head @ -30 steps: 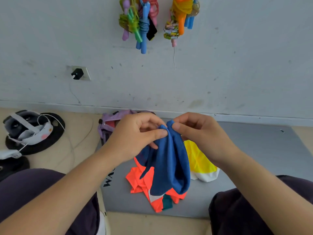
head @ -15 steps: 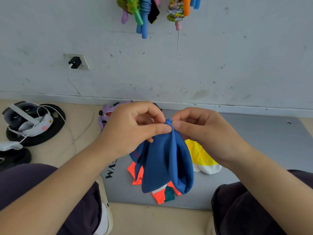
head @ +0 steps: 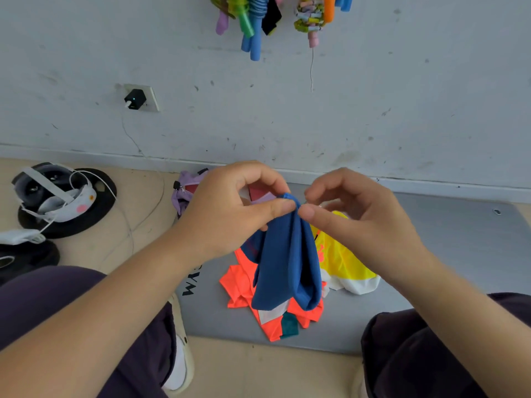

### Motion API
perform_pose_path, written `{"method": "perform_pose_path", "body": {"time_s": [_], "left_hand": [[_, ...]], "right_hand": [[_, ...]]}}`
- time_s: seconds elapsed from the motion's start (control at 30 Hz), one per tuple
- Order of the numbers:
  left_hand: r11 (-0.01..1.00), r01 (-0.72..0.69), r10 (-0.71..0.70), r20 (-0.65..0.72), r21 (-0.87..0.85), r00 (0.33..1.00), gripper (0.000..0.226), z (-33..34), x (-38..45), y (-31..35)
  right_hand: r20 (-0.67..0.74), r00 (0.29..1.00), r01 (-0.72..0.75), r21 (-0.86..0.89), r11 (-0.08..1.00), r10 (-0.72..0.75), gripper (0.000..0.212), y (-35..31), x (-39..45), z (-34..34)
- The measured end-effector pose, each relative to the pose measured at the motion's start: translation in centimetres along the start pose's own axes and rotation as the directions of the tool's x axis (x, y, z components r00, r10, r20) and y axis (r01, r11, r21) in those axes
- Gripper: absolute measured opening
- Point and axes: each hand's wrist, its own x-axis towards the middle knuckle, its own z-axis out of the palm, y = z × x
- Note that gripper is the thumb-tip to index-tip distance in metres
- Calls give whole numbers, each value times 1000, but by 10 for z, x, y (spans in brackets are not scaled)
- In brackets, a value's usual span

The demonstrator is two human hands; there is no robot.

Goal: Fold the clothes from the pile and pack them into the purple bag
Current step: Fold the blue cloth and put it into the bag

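Note:
A blue garment (head: 287, 262) hangs bunched from its top edge, which my left hand (head: 230, 208) pinches between thumb and forefinger. My right hand (head: 356, 219) is right beside it with curled fingers. Its thumb tip touches the cloth's right edge, and a small gap shows between thumb and forefinger. Under the garment, on the grey mat (head: 445, 254), lies the pile: an orange piece (head: 244, 285) with a teal scrap and a yellow and white piece (head: 344, 268). The purple bag (head: 184, 193) lies behind my left hand, unzipped and mostly hidden.
A headset (head: 54, 193) with white cables rests on black discs on the floor at left. A charger (head: 133, 99) sits in a wall socket. Coloured skipping ropes (head: 253, 21) hang on the wall above. My knees flank the mat's near edge.
The view has tilted down a little. My right hand's fingers have loosened and spread from the tight pinch. The blue garment still hangs from my left hand's pinch.

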Motion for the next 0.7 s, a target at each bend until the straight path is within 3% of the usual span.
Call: {"method": "perform_pose_path", "body": {"time_s": [0.1,0.17,0.37,0.47,0.53,0.6,0.7], "left_hand": [[999,29,-30,-45,-25,999,7,-1,1,0],[999,27,-28,-61,-18,998,8,-2,1,1],[994,55,-58,-28,-98,998,13,-6,5,-2],[971,90,-88,16,-220,996,11,-12,8,-3],[947,97,-92,32,-305,995,15,-19,11,-6],[938,103,-107,5,-331,994,19,-26,14,-9],[946,84,-103,-43,-313,994,22,-37,18,-15]], "right_hand": [[-48,976,192,-286,939,-214,14,5,-3,9],[-39,970,209,-364,908,-239,14,10,-4,13],[-56,990,96,-408,908,-129,31,26,2,17],[104,994,55,-439,897,-10,21,35,8,13],[193,973,10,-588,809,129,22,43,15,6],[171,959,-31,-729,684,225,22,48,22,-4],[113,965,-81,-732,676,237,15,49,31,-21]]}}
